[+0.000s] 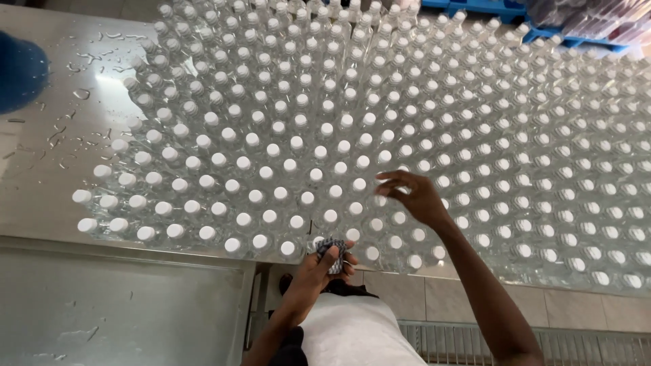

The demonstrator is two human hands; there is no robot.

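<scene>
Where the wet, shiny steel counter (47,169) runs across the view, a dense field of clear plastic bottles with white screw caps (325,135) stands upright in close rows, cap beside cap, filling the surface from the near edge to the far side and out past the right border. No labels show on these bottles; only transparent walls and round white tops can be made out. Drops and streaks of water lie on the bare strip of counter to the left of the bottles, and a blurred dark blue rounded shape (20,71) sits at the upper left edge. Beyond the far rows, at the top right, part of a blue plastic pallet (502,10) shows, with wrapped packs in pale and reddish colours (590,17) resting on it. Below the counter's near edge run beige wall tiles (475,298) and a grey metal panel (122,305). The right hand (417,196) hovers over the near rows with its fingers spread and loosely curled, gripping nothing, fingertips just above or barely touching the caps; which cannot be told. The left hand (325,268) is at the counter's near edge, fingers clenched around a small patterned blue-and-white cloth (332,251), just beside the front row of bottles.
</scene>
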